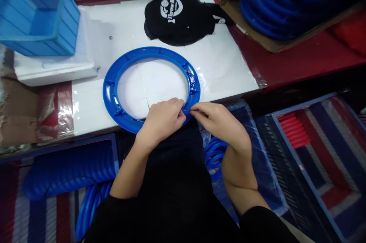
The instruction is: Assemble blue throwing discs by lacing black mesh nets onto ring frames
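A blue plastic ring (pixel 122 60), its hollow ribbed side up, lies on the white-covered table at the front edge. A small electronic part (pixel 191 79) sits in the ring's channel on the right. My left hand (pixel 166 117) rests over the ring's near right rim, fingers curled and pinched on a thin wire. Just right of it, my right hand (pixel 214 119) pinches at the same thin wire (pixel 185 111), which runs between the two hands. A black mesh cloth piece (pixel 180 18) with white lettering lies behind the ring.
A light blue bin (pixel 65 22) stands on a white foam block (pixel 57 71) at the left. Back right, a cardboard box (pixel 271 47) holds several blue rings (pixel 280 3). Below the table are crates with blue rings (pixel 71 167) and red rings (pixel 294 130).
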Tool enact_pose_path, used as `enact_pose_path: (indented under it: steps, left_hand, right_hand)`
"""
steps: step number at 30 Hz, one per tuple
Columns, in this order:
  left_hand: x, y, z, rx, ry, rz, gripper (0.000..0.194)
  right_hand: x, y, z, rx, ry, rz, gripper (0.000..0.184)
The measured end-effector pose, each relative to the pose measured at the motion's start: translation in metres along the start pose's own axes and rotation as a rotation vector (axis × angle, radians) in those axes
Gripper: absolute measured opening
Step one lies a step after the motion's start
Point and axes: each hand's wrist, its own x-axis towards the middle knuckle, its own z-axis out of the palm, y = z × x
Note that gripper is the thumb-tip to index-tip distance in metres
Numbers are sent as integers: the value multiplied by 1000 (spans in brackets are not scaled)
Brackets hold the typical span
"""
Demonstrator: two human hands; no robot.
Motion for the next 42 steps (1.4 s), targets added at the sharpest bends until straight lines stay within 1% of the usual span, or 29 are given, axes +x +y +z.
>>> enact_pose_path:
  steps: [3, 6, 9, 13, 18, 21, 25, 30, 32, 33, 35, 36, 37, 39, 42]
  left_hand:
    - [-1, -4, -2, -62, -17, 30, 13]
    - [-3, -8, -2, -107, -19, 42, 11]
    - [-4, -10, -1, -128, -20, 38, 11]
    - [-3, -10, -1, -148, -21, 41, 11]
    - [-3, -16, -1, -189, -19, 78, 9]
    - [-6, -18, -5, -195, -38, 107, 15]
    - [-7, -8, -10, -93, -79, 100, 23]
    - [-1, 6, -3, -36, 2, 19, 25]
    - [0, 6, 1, -40, 6, 13, 22]
    - [0, 4, 2, -39, 2, 16, 20]
    - [-1, 0, 4, -26, 4, 25, 17]
    - [-2, -3, 4, -20, 11, 31, 16]
    - [-3, -5, 5, -20, 20, 37, 14]
    - [-4, -8, 5, -32, 35, 46, 14]
    - [-3, -9, 6, -62, 43, 43, 13]
  right_hand:
    - [1, 2, -8, -109, 98, 13, 20]
    - [7, 0, -7, -187, 173, 20, 21]
    - [16, -1, 0, -248, 200, 47, 20]
    - [23, 3, 10, -294, 218, 94, 16]
    - [16, 7, 21, -328, 245, 134, 14]
    - [12, 5, 28, -369, 264, 137, 16]
    - [9, -1, 39, -395, 287, 137, 18]
    - [1, -10, 48, -375, 295, 152, 19]
    - [-2, -11, 44, -330, 261, 151, 20]
    - [-3, -11, 40, -279, 217, 142, 20]
    - [-5, -7, 28, -123, 101, 108, 17]
    - [-5, -5, 21, -45, 57, 90, 16]
    - [-5, -2, 14, 17, 40, 75, 15]
    - [-4, 2, 3, 61, 86, 60, 15]
    - [2, 6, -4, -13, 206, 37, 17]
